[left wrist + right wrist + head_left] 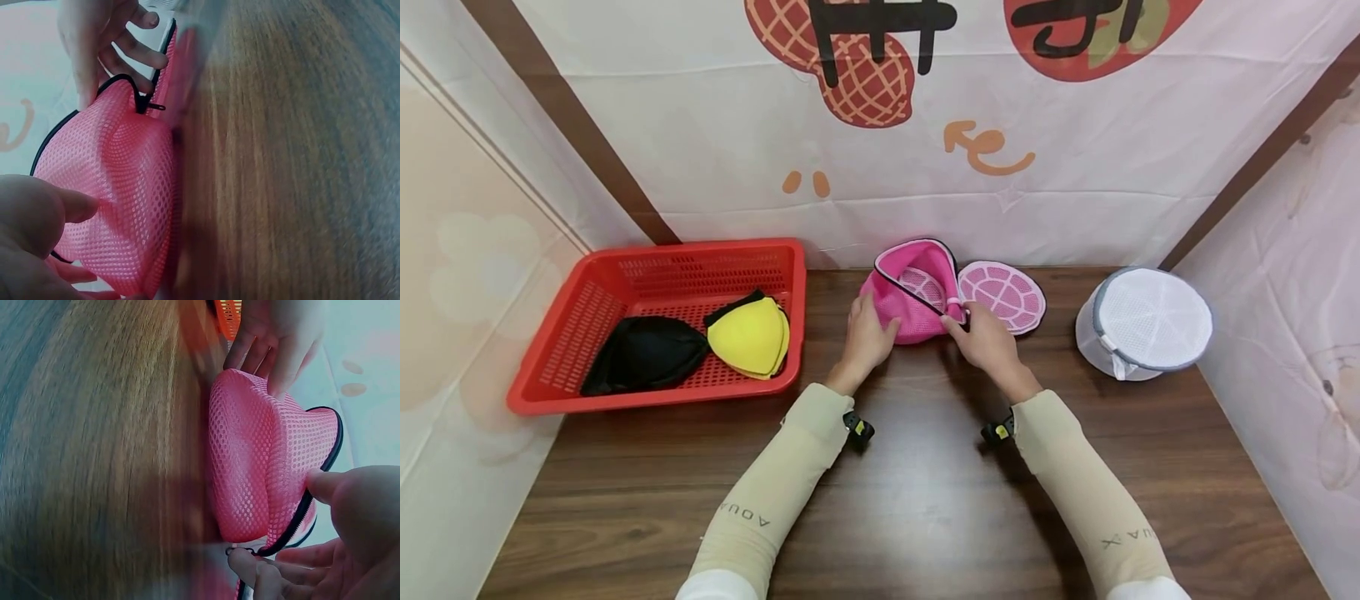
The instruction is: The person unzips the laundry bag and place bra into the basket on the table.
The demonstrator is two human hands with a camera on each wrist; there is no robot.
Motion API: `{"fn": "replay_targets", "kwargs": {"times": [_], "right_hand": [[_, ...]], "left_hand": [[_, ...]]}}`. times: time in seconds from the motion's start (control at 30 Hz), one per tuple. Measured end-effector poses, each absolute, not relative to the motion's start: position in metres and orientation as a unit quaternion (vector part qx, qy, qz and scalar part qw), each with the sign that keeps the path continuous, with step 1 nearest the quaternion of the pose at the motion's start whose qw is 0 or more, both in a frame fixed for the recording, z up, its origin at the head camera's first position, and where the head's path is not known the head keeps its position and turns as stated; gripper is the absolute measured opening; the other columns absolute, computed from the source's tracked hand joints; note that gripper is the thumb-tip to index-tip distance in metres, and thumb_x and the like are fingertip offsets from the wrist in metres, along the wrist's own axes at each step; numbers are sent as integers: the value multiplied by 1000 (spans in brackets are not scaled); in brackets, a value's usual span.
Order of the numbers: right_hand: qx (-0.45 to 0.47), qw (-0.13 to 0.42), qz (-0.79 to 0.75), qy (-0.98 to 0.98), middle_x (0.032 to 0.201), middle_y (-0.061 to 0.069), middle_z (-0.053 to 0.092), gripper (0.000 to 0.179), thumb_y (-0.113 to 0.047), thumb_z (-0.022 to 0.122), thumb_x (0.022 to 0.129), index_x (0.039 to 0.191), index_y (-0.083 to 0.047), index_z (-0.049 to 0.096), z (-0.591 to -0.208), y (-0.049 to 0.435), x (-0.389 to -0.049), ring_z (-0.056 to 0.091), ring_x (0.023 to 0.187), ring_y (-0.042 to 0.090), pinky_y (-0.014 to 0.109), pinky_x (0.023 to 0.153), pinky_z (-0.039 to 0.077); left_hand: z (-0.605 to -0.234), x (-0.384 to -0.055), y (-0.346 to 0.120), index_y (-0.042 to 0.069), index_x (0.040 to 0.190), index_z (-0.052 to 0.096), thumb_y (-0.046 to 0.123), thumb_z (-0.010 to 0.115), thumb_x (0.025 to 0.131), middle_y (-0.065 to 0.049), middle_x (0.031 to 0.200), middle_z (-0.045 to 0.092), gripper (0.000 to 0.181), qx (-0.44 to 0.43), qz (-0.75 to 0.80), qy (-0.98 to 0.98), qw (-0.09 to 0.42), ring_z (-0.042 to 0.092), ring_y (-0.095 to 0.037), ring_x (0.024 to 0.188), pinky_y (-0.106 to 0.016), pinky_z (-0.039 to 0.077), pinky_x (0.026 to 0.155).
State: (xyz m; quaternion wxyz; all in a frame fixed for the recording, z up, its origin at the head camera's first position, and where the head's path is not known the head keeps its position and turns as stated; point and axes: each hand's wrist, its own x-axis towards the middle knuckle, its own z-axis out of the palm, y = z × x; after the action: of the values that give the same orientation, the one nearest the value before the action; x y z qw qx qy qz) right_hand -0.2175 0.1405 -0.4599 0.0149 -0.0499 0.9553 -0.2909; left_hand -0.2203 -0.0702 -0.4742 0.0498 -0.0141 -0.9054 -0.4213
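A pink mesh laundry bag [913,321] with a black zip stands at the back of the table, its round lid [1002,297] folded out to the right. My left hand [868,337] grips the bag's left side, thumb on the front mesh [125,187] and the fingers partly hidden behind. At the right of the opening, my right hand [988,346] pinches the zip edge [294,522], its thumb on the outer mesh. The zip pull [156,107] hangs near the right fingers. Through the opening shows the bag's white-ribbed inside; I see nothing else in it.
On the left, a red plastic basket [647,402] holds a black bra cup [651,354] and yellow cups [748,335]. A white round mesh laundry bag [1153,321] with grey trim stands at the right. A printed cloth [700,125] hangs behind the wooden table [917,517].
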Motion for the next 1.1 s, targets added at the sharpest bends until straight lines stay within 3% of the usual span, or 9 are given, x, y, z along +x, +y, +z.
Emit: {"fn": "replay_targets", "kwargs": {"times": [0.2, 0.4, 0.8, 1.1], "right_hand": [[-50, 17, -286, 957, 115, 21, 66, 59, -49, 58, 101, 131, 3, 57, -451, 151, -215, 63, 105, 38, 54, 90, 53], [-42, 6, -280, 959, 132, 25, 62, 67, -48, 58, 101, 143, 4, 51, -443, 164, -214, 61, 119, 40, 58, 99, 50], [-33, -40, -295, 954, 118, 23, 66, 53, -40, 60, 102, 134, 3, 58, -413, 201, -204, 64, 100, 38, 55, 84, 53], [-7, -115, -337, 934, 115, 25, 68, 50, -37, 59, 103, 129, 6, 61, -388, 241, -198, 64, 104, 40, 54, 88, 50]], "left_hand": [[-471, -223, -71, -12, 149, 34, 18, 68, 97, -32, 149, 38, 69, -10, -414, -909, 44, 37, -43, 140, -47, 30, 121], [-471, -224, -73, -10, 151, 32, 19, 69, 96, -32, 150, 37, 72, -8, -420, -907, 40, 37, -44, 140, -48, 31, 120], [-476, -222, -78, -8, 153, 32, 19, 69, 95, -31, 150, 36, 73, -10, -430, -902, 37, 41, -46, 137, -49, 33, 119], [-477, -221, -82, -7, 153, 33, 18, 68, 96, -31, 150, 38, 71, -22, -419, -907, 30, 43, -44, 137, -47, 34, 119]]}}
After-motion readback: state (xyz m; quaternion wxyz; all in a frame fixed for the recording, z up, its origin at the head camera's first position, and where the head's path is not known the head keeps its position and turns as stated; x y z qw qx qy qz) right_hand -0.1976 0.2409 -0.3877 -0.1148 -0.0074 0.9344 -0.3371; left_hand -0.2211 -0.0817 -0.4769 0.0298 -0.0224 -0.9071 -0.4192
